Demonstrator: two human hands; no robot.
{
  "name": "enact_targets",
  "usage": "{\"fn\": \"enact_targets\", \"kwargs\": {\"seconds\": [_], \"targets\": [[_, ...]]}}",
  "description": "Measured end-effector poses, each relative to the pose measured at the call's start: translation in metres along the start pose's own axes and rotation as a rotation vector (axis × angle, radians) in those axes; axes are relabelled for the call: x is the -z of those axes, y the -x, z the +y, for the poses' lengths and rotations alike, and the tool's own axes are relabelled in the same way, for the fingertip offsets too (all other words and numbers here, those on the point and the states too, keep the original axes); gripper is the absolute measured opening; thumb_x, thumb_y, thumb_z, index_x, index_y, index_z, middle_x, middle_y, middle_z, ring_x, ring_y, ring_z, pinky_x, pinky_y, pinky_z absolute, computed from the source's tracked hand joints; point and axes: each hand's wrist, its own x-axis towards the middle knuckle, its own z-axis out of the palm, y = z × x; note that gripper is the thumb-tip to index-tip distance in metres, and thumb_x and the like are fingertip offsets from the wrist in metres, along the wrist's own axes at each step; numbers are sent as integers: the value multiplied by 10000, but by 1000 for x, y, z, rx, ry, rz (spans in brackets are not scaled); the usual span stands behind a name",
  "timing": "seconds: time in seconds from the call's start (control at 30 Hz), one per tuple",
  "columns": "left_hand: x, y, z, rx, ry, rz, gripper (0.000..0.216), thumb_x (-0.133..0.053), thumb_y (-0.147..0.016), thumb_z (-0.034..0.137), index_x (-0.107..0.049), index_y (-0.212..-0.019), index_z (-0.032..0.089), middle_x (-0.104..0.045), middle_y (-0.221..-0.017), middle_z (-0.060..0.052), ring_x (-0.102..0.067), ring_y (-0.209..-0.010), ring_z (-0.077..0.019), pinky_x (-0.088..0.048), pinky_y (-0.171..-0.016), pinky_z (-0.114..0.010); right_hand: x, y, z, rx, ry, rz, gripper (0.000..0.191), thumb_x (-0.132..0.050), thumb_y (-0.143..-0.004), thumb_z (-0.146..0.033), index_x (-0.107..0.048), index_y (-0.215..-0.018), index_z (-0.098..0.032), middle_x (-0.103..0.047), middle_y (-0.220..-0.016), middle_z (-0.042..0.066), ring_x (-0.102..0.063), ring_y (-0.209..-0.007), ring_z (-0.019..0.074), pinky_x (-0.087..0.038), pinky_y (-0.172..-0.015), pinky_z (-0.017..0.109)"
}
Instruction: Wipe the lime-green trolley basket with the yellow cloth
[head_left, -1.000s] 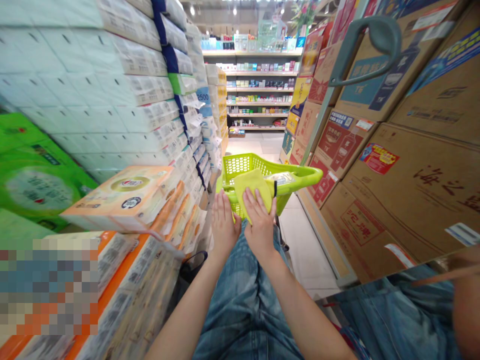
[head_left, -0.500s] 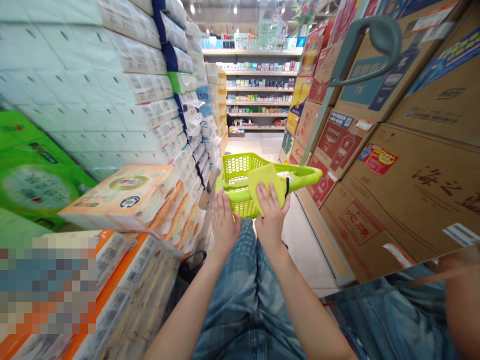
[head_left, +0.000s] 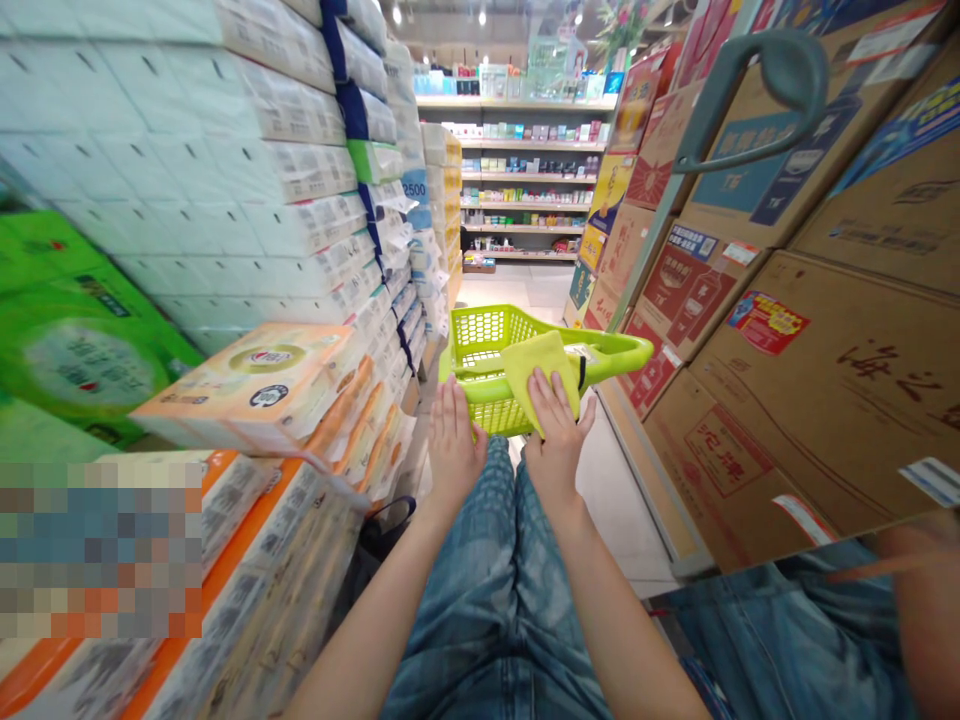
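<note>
Your right hand (head_left: pixel 555 425) lay spread on the yellow cloth (head_left: pixel 529 365), your left hand (head_left: pixel 453 440) flat at seven o'clock on the lime-green shopping basket (head_left: pixel 486 390); even pressing seemed best.

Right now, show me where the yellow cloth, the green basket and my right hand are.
Yellow cloth (head_left: pixel 531 363), head view: upper part of its face.
Green basket (head_left: pixel 486 391), head view: the near rim.
Right hand (head_left: pixel 556 430), head view: back of the hand.
</note>
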Motion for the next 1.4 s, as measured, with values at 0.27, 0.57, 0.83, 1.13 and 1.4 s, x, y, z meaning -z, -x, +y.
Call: {"fn": "enact_targets", "kwargs": {"seconds": [0.27,0.57,0.83,1.13,1.4], "targets": [[0,2,-4,-9,46,-9,760,-420,-937,187,-20,-1577,105,-211,-1622,-204,-129,-1524,-285,-265,-1207,-521,-22,12,-38,83,-92,-70,699,-371,-821,-15,-422,-1485,-227,-560,-1449,61,-404,-1433,172,-56,-1244,490],[2,-1,2,11,11,-1,767,-443,-926,170,-40,-1575,90,-263,-1601,-224,-151,-1522,-285,-265,-1205,-515,-9,2,2,50,-38,40,732,-340,-791,7,-444,-1465,-258,-577,-1432,43,-430,-1417,177,-6,-1228,547],[2,2,0,46,90,7,691,-360,-972,179,-38,-1579,106,-201,-1627,-197,-133,-1524,-276,-231,-1226,-509,-27,14,-40,171,-92,-66,641,-357,-848,-10,-477,-1441,-222,-593,-1415,53,-431,-1413,149,-21,-1244,465],[16,-4,-18,140,31,85,825,-506,-910,186,-28,-1577,101,-181,-1626,-225,-123,-1527,-302,-240,-1206,-536,-13,9,40,87,70,136,711,-349,-821,-24,-393,-1496,-242,-581,-1426,87,-425,-1421,190,-90,-1224,548],[21,-13,2,-150,-83,-116,776,-449,-891,115,-88,-1577,103,-305,-1593,-175,-184,-1517,-248,-244,-1218,-447,-21,6,28,-33,-45,162,733,-341,-819,-62,-324,-1535,-222,-479,-1511,109,-322,-1477,224,-143,-1213,584]]}}
